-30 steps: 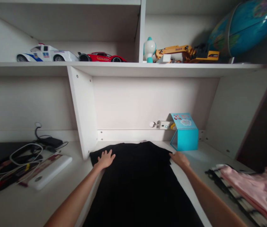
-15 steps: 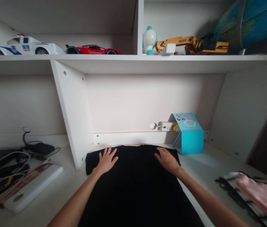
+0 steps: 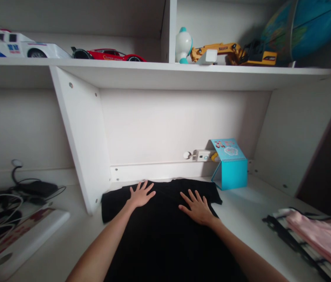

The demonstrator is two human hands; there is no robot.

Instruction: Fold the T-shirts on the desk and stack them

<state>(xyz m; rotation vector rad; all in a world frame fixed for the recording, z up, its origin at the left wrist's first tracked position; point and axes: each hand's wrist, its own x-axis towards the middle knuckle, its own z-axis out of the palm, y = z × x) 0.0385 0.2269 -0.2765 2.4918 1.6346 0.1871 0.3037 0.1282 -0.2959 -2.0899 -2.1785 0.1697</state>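
One shirt (image 3: 165, 243), black, short-sleeved; laid out on the desk (image 3: 241, 219), its far edge near the back panel and its near part running out of view below. Left hand (image 3: 142, 196): palm down on the upper left of the shirt, fingers spread, pinching nothing. Right hand (image 3: 197, 206): likewise palm down and spread, on the upper right, nothing gripped. Step in hand, as judged from the flat palms: smoothing the upper part of the cloth. Next move, by the same judgement, calls for light, even pressure, so the cloth flattens without being dragged; the left sleeve (image 3: 109, 207) looks fairly level, the right sleeve (image 3: 214, 191) a little uneven at its outer corner. Obstacles: divider (image 3: 79, 133), upright, just beside the left sleeve; calendar (image 3: 234, 174), blue, standing close to the right sleeve, contact uncertain. Behind the calendar, a power strip (image 3: 203, 156). Right side of desk: clothes (image 3: 321, 239), pink uppermost, stacked, well apart from the shirt. Left side, beyond the divider: adapter (image 3: 38, 188), black; case (image 3: 33, 244), white. Shelf (image 3: 142, 67) above, out of the way: white car (image 3: 24, 46), red car (image 3: 108, 55), excavator (image 3: 261, 58), globe (image 3: 318, 33).
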